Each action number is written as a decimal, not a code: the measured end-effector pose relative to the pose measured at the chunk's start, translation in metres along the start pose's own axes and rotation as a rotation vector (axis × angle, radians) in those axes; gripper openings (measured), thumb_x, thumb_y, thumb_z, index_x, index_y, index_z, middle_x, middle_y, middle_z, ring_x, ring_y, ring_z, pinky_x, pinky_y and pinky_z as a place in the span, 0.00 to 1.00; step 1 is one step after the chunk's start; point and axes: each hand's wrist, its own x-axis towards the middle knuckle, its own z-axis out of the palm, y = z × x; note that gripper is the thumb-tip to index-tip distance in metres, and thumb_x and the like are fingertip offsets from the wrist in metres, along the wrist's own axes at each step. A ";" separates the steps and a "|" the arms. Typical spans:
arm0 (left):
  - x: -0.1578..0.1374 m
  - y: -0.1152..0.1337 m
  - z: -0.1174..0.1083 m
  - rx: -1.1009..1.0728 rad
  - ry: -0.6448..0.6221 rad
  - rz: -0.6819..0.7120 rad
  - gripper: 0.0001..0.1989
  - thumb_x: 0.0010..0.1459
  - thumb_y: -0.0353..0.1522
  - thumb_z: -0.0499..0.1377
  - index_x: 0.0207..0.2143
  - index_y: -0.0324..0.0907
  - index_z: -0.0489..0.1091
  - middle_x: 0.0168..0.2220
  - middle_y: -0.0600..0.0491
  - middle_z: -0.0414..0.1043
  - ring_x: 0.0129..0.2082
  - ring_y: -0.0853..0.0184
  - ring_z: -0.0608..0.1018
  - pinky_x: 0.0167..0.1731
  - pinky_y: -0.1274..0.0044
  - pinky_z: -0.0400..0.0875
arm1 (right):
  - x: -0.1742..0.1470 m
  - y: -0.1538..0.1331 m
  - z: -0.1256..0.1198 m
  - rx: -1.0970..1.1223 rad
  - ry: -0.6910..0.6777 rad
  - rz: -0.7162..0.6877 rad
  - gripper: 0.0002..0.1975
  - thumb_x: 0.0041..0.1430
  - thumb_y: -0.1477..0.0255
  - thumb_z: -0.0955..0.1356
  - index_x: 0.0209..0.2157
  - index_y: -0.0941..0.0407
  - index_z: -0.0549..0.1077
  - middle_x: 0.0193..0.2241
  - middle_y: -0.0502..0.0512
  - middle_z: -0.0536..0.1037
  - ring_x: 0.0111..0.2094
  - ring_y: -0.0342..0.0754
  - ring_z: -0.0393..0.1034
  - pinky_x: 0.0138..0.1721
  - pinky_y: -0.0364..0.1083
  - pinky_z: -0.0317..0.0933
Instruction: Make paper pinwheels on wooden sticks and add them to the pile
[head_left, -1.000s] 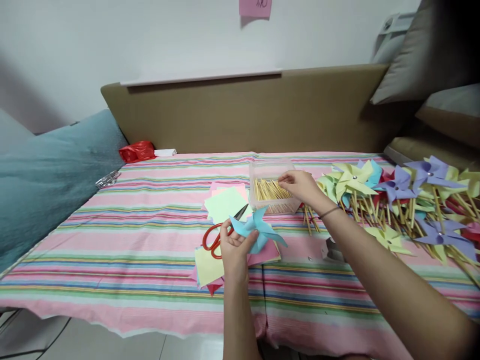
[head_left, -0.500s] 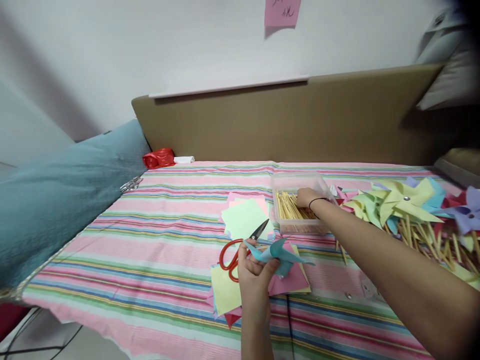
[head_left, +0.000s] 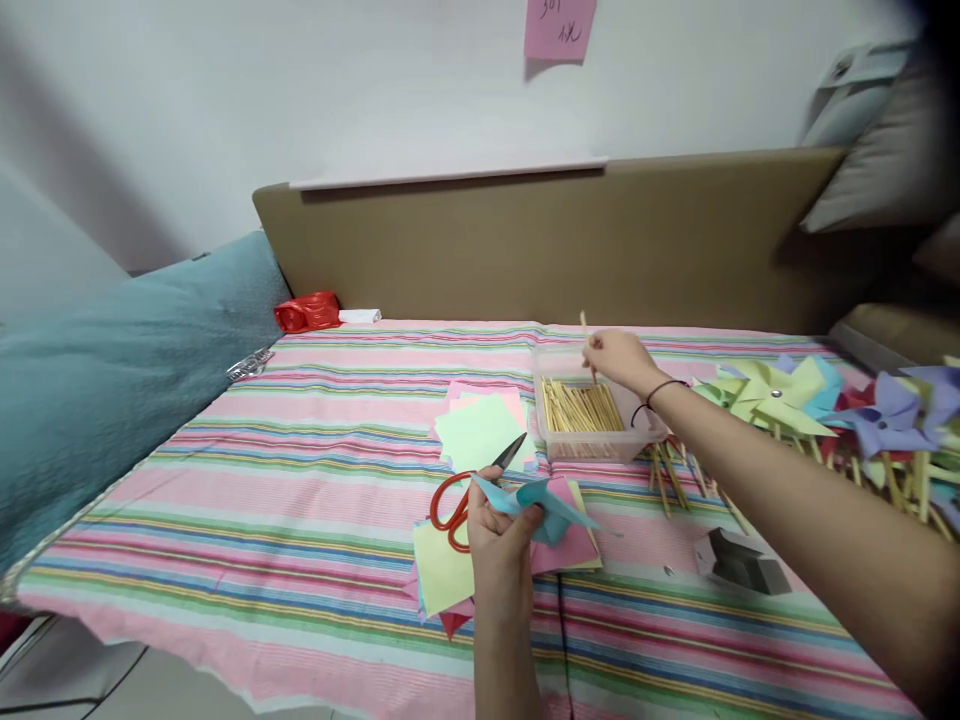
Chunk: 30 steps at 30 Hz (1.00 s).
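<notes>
Pinched in my left hand (head_left: 501, 530) is a folded blue paper pinwheel (head_left: 551, 508), its blades curled in toward the middle. My right hand (head_left: 619, 360) is closed on a thin wooden stick (head_left: 583, 325), held upright above the clear plastic box (head_left: 581, 447). Many more wooden sticks (head_left: 577, 405) lie in that box. Beside my left hand, red-handled scissors (head_left: 450, 512) rest on coloured paper, blades pointing away to the upper right. Yellow paper (head_left: 442, 568) and pink paper (head_left: 564, 548) squares lie under and around my left hand.
A stack of pale green paper (head_left: 480, 432) lies left of the box. Finished pinwheels (head_left: 776, 392) on sticks are heaped at the right. A small grey open box (head_left: 739, 562) sits below my right forearm. A red plastic bundle (head_left: 307, 312) is at the far left.
My right hand has risen out of the sticks in the box, now with one stick in its fingers. The left hand still holds the blue pinwheel. The view has shifted slightly.
</notes>
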 end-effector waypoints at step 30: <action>-0.023 -0.028 0.016 -0.037 -0.203 -0.125 0.37 0.38 0.27 0.71 0.50 0.52 0.61 0.23 0.63 0.68 0.29 0.72 0.77 0.33 0.81 0.69 | -0.232 0.048 0.019 1.010 -0.279 -0.207 0.10 0.59 0.63 0.66 0.32 0.56 0.72 0.22 0.50 0.71 0.23 0.42 0.65 0.25 0.41 0.60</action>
